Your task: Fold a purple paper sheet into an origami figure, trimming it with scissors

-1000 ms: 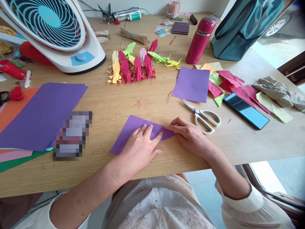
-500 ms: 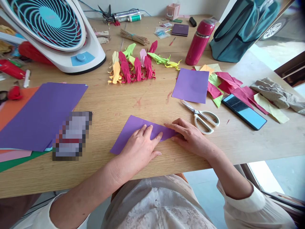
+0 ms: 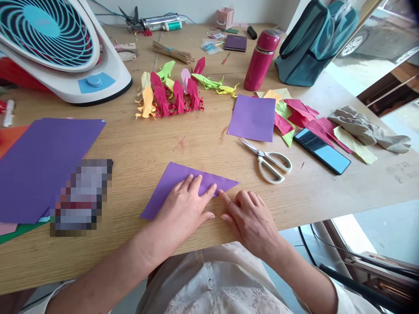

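A purple sheet of origami paper (image 3: 165, 187), folded into a triangle, lies flat on the table before me. My left hand (image 3: 183, 198) rests on it palm down with fingers spread, covering its middle and near edge. Beside it, my right hand (image 3: 248, 216) touches the paper's near edge with its stretched index fingertip. Its thumb stands apart from that finger, the other fingers are curled in, and nothing is held. White-handled scissors (image 3: 266, 160) lie partly open just beyond the right hand. Further off sits a purple paper square (image 3: 251, 117).
Folded paper figures (image 3: 178, 93) stand at the back middle. A phone (image 3: 322, 150), paper scraps (image 3: 299, 111) and a grey cloth (image 3: 366, 126) are right; a red flask (image 3: 262, 59) and teal bag (image 3: 314, 43) behind. Left are a fan (image 3: 108, 74) and purple sheets (image 3: 42, 161).
My right hand has moved from the triangle's right corner toward me, to its near edge beside my left hand. That corner now shows uncovered. The whole view has shifted slightly.
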`<state>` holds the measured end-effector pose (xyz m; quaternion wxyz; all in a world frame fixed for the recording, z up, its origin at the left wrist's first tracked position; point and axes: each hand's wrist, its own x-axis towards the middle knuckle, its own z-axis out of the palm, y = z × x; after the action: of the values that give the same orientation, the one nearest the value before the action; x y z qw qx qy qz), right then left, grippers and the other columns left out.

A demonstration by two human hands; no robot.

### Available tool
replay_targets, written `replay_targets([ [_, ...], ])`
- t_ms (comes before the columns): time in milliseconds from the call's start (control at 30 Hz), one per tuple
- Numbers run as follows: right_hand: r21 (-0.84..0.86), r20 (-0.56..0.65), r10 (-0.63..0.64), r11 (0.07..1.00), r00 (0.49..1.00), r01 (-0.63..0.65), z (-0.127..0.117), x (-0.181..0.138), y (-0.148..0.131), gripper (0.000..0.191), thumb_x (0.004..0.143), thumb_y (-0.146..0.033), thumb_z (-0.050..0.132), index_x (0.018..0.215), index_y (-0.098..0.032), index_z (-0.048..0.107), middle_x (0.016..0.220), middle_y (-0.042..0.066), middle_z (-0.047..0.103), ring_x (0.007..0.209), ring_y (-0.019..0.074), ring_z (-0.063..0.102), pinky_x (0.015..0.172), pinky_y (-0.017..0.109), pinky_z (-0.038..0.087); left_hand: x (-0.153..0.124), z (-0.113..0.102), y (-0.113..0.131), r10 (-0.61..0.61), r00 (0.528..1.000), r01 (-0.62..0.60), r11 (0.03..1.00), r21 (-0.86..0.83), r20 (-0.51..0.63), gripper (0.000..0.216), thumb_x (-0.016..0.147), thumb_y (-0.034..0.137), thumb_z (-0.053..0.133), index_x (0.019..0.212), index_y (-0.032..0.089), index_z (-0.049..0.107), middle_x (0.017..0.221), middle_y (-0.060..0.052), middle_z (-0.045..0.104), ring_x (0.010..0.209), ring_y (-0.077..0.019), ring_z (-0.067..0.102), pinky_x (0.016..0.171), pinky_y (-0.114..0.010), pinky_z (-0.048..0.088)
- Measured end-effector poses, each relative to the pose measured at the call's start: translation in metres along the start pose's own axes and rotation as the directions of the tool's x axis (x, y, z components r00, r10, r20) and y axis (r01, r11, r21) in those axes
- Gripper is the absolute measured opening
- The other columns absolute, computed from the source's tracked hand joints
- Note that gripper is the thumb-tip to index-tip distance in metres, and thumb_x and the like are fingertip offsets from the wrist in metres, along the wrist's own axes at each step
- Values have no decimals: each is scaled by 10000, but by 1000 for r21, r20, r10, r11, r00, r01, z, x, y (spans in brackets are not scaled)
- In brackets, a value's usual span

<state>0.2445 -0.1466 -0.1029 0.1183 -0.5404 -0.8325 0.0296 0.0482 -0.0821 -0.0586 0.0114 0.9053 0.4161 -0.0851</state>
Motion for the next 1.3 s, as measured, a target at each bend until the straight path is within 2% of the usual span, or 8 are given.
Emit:
replay_targets([
  [200, -64, -7, 64, 996, 998, -64, 1, 2, -5, 534, 1035, -434, 406, 1433, -95, 515, 900, 92, 540, 786, 232, 484, 717, 375, 397, 0, 4, -2, 11, 999, -10, 1000, 14, -33, 658, 836, 447, 740, 1433, 261, 535, 1420, -213, 537, 1298, -391, 547, 1042, -490, 481],
  [333, -146, -37, 162, 975, 986, -166, 1, -3, -7, 572, 1030, -434, 413, 1419, -21, 488, 927, 116, 570, 810, 246, 504, 726, 383, 405, 0, 4, -2, 12, 1000, -12, 1000, 4, -23, 659, 834, 443, 742, 1433, 255, 541, 1418, -225, 536, 1301, -398, 546, 1052, -499, 477],
  [433, -173, -60, 204, 962, 977, -211, 1, -4, -8, 562, 1028, -426, 418, 1415, -23, 477, 908, 107, 574, 782, 245, 515, 701, 385, 409, 0, 4, -3, 14, 1000, -14, 1000, 11, -13, 656, 839, 452, 733, 1435, 256, 541, 1423, -232, 533, 1304, -401, 545, 1056, -500, 476],
  [667, -125, -42, 170, 977, 985, -174, -1, -1, -1, 431, 1035, -347, 416, 1393, -130, 520, 894, 71, 567, 727, 212, 528, 672, 360, 412, 1, 6, -2, 13, 1000, -12, 1000, 22, -14, 677, 829, 472, 737, 1440, 263, 536, 1422, -231, 540, 1301, -400, 553, 1050, -495, 485],
  [1033, -138, -88, 275, 949, 958, -285, 3, -1, -6, 530, 1048, -420, 364, 1402, -40, 469, 890, 93, 590, 766, 233, 556, 691, 365, 401, 1, 4, -2, 1, 1000, -2, 1000, 20, 13, 668, 835, 475, 730, 1442, 272, 537, 1434, -231, 533, 1317, -398, 540, 1059, -492, 476],
  [1200, -124, -73, 224, 965, 972, -232, 2, -1, -5, 473, 1048, -386, 376, 1410, -100, 483, 871, 66, 581, 739, 219, 547, 688, 356, 387, 1, 3, -1, 2, 1000, -3, 1000, 22, 11, 680, 826, 465, 743, 1442, 263, 535, 1432, -233, 532, 1314, -398, 541, 1059, -488, 476],
  [1300, -108, -76, 245, 962, 967, -252, 3, -1, -3, 476, 1050, -395, 376, 1390, -86, 499, 879, 70, 585, 747, 214, 557, 696, 351, 392, 1, 3, -1, -2, 1000, 2, 1000, 18, 8, 676, 823, 456, 750, 1437, 266, 540, 1422, -223, 540, 1311, -394, 543, 1061, -487, 474],
])
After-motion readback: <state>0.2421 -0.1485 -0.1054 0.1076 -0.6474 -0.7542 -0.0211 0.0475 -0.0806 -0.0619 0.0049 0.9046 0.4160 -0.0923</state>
